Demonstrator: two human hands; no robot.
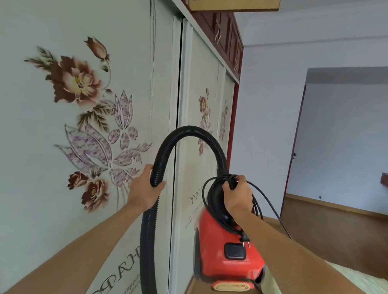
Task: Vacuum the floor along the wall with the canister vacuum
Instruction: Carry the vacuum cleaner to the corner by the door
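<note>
The red canister vacuum is seen in the near middle of the tilted view, just beside the sliding wardrobe doors that fill the left side. It is held at its top by the right hand, whose fingers are curled tightly round the handle together with loops of the black power cord bundled there. The plug is seen lying against the red body, just above a black square button. One loose strand of cord is trailed to the right, towards the wooden floor.

The black ribbed hose is arched up from the front of the vacuum and down to the left, where it is gripped by the left hand; the fingers are wrapped round it and the thumb is pressed on its near side. Below that hand the hose is run straight down and out of view at the bottom edge.

Large brown and purple flowers are printed on the wardrobe doors. Dark red upper cabinets are fitted above them, and a white wall with a doorway is seen far right.
</note>
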